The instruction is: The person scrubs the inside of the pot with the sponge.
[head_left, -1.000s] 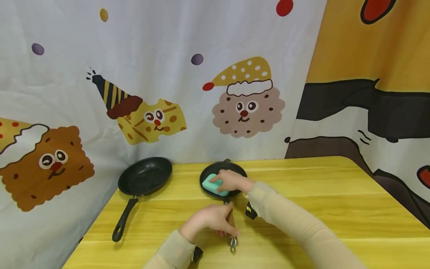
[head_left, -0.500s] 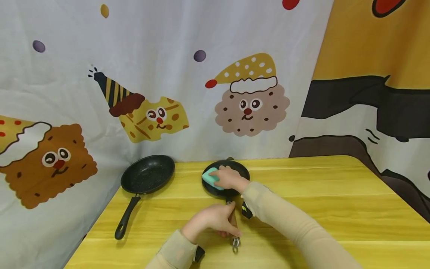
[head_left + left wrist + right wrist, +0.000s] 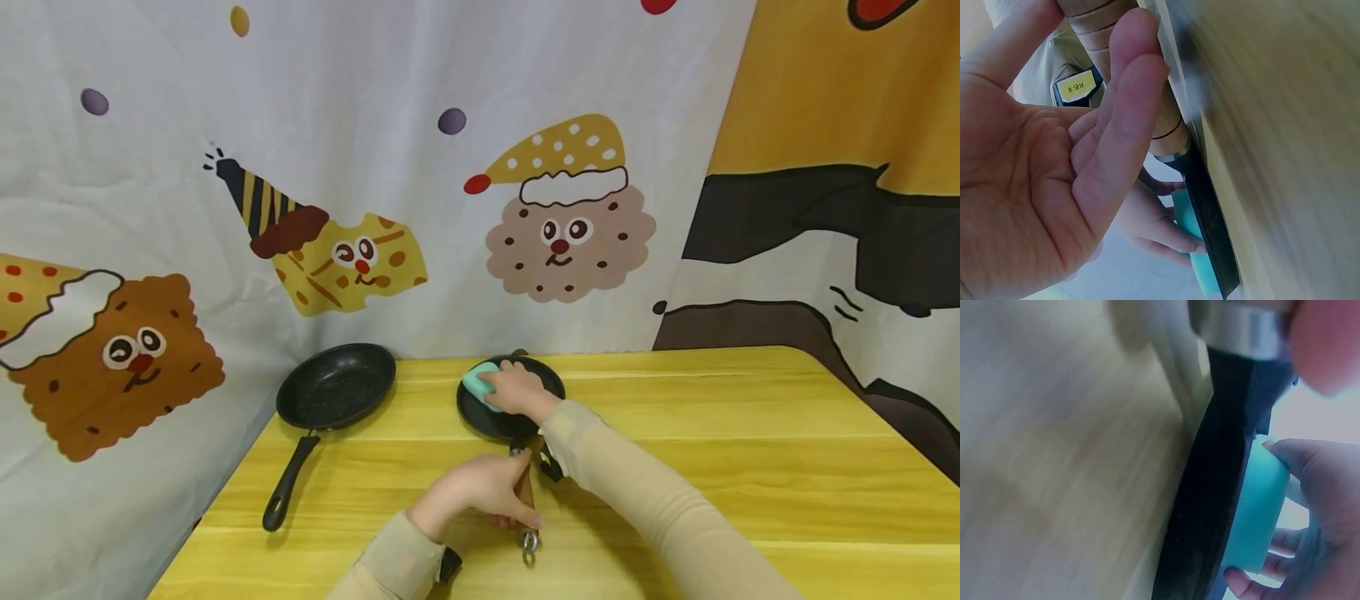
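A small black frying pan [image 3: 486,422] with a wooden handle [image 3: 1169,119] lies on the table. My left hand [image 3: 480,490] holds that handle from its left side, thumb and fingers around it; a metal hanging ring [image 3: 530,543] pokes out at the near end. Inside the pan, my right hand [image 3: 519,389] grips a teal sponge [image 3: 480,382] and presses it against the far-left part of the cooking surface. In the right wrist view the sponge [image 3: 1257,506] sits between thumb and fingers, standing up above the pan's dark rim [image 3: 1200,506].
To the left stands a larger black frying pan [image 3: 337,387], its black handle [image 3: 291,483] pointing toward me. Both pans are on a yellow wood-grain table [image 3: 697,417]. Behind its far edge hangs a curtain [image 3: 450,50] printed with cartoon snacks.
The right hand has slid the sponge away from me across the pan, from its near-left part to the far left. My left hand keeps its hold on the handle. The head view has shifted slightly.
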The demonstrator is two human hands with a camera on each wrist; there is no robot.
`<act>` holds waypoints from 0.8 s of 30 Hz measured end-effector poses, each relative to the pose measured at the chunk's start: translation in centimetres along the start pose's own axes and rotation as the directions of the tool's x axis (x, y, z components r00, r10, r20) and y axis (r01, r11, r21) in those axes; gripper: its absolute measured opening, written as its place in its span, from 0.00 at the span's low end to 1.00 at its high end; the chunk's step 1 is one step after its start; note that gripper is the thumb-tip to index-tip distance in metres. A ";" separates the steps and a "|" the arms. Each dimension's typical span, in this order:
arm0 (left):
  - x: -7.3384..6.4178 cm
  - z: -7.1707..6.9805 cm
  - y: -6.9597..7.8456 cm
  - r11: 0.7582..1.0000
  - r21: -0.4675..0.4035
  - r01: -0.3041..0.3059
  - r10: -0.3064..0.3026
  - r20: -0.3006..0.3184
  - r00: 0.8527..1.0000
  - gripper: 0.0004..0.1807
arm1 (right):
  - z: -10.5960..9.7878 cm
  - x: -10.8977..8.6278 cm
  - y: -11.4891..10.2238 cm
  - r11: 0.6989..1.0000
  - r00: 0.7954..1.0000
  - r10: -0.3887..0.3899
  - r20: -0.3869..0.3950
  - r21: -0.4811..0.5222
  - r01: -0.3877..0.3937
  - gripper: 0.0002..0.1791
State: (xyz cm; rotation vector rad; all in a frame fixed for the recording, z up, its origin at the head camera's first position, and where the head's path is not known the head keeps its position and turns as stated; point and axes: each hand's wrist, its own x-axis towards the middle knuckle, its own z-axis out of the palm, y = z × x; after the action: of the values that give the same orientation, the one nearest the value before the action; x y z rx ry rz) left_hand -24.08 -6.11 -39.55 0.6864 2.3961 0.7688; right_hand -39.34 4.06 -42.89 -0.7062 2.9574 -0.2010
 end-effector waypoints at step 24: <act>-0.1 -0.3 -0.1 0.999 -0.033 -0.005 0.006 0.029 1.000 0.46 | -0.5 -3.2 3.3 0.997 1.000 -0.010 -0.007 0.074 0.010 0.28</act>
State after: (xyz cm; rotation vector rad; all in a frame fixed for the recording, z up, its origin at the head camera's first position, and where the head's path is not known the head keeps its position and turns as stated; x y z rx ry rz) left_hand -24.21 -6.36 -39.37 0.6860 2.3508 0.7936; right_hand -38.05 8.44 -42.71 -0.7122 2.9358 -0.3132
